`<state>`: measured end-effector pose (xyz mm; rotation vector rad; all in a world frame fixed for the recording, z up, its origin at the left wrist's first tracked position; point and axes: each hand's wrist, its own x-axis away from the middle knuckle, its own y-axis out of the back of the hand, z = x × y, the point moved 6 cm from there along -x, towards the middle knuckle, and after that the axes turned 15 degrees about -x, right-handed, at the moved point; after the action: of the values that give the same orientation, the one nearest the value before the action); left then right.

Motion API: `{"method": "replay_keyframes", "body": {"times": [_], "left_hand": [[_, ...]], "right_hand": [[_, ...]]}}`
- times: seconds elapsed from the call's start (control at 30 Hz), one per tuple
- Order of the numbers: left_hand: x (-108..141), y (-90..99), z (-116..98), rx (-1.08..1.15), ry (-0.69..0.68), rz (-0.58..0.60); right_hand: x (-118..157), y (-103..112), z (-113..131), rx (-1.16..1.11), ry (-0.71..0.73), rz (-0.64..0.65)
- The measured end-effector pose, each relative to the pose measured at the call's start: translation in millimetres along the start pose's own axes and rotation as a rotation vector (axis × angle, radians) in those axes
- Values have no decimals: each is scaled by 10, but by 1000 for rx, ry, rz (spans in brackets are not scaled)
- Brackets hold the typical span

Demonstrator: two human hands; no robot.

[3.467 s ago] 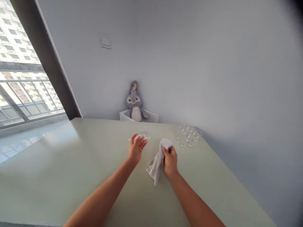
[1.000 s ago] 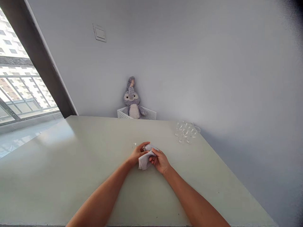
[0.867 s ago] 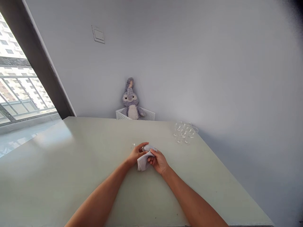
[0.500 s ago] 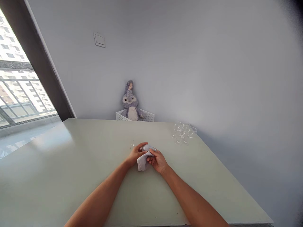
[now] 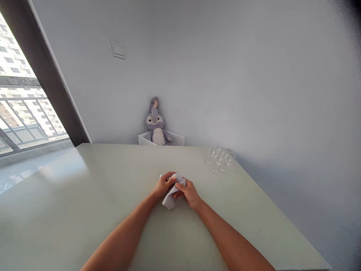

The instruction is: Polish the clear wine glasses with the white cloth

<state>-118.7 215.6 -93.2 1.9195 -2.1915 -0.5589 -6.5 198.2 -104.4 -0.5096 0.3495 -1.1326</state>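
A light grey cloth (image 5: 171,199) hangs from between my hands above the table, part of it wrapped round a clear glass that is mostly hidden. My left hand (image 5: 164,184) is closed on the glass at its left side. With its fingers bent and pressed on the cloth, my right hand (image 5: 188,191) grips the right side. Just beyond my left hand, a small clear glass item (image 5: 159,176) shows on the table.
Several clear glasses (image 5: 218,160) stand grouped at the back right of the pale table (image 5: 113,177). Behind the far edge, a grey plush toy (image 5: 158,136) sits in a white perforated basket (image 5: 178,140). A window is at the left.
My right hand has shifted the cloth, which now covers more of the glass. Its hanging end has moved slightly lower. The camera view has tilted a little.
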Motion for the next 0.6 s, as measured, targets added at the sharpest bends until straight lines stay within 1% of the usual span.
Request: {"method": "replay_keyframes", "body": {"times": [0.07, 0.1, 0.17, 0.2, 0.23, 0.3, 0.33, 0.37, 0.43, 0.47, 0.53, 0.6], "left_hand": [[14, 28, -16, -77, 10, -60], [24, 34, -15, -88, 24, -70], [51, 58, -25, -98, 44, -81], [69, 99, -54, -137, 32, -119], [90, 157, -107, -204, -4, -180], [141, 275, -282, -408, -151, -323], [164, 303, -377, -519, -242, -364], [177, 304, -455, -616, -329, -369], [174, 265, -529, -743, -445, -304], [160, 244, -527, -776, -462, -256], [130, 220, -482, -803, -437, -164], [118, 221, -428, -789, -370, -78]], "right_hand": [[33, -52, 38, 164, 37, 20], [38, -62, 53, 213, 45, 20], [20, -29, 91, 225, 51, -22], [2, 17, 118, 199, 53, -67], [-17, 79, 150, 162, 56, -124], [-50, 213, 217, 80, 57, -236], [-61, 267, 242, 45, 46, -270], [-70, 303, 256, 13, 22, -281], [-80, 312, 257, -46, -56, -233], [-77, 295, 255, -70, -96, -189], [-54, 240, 275, -81, -148, -91], [-10, 172, 353, -2, -147, 26]]}}
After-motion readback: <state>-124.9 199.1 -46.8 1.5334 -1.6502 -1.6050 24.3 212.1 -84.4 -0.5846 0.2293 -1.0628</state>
